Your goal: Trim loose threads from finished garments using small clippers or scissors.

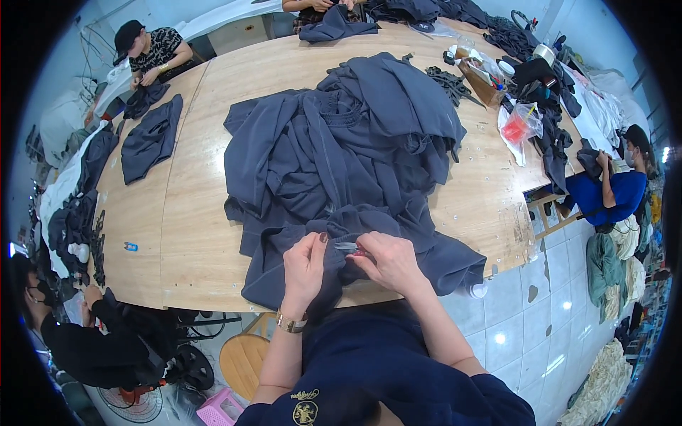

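A dark grey garment (284, 259) lies rumpled at the table's near edge, part of it hanging over. My left hand (304, 266) is closed, pinching a gathered bit of its fabric between thumb and fingers. Close beside it, my right hand (389, 257) is closed around small thread snips (346, 247); their grey metal blades point left at the pinched fabric. Most of the snips' handle is hidden in my fingers. Just beyond both hands rises a big heap of dark grey garments (341, 142), with gathered waistbands and loose thread ends showing.
A small blue tool (131, 246) lies to the left on the wooden table (195, 213). At right are a bagged red drink (520, 126) and plastic bags. Co-workers sit around the table handling dark cloth. A wooden stool (244, 362) stands below left.
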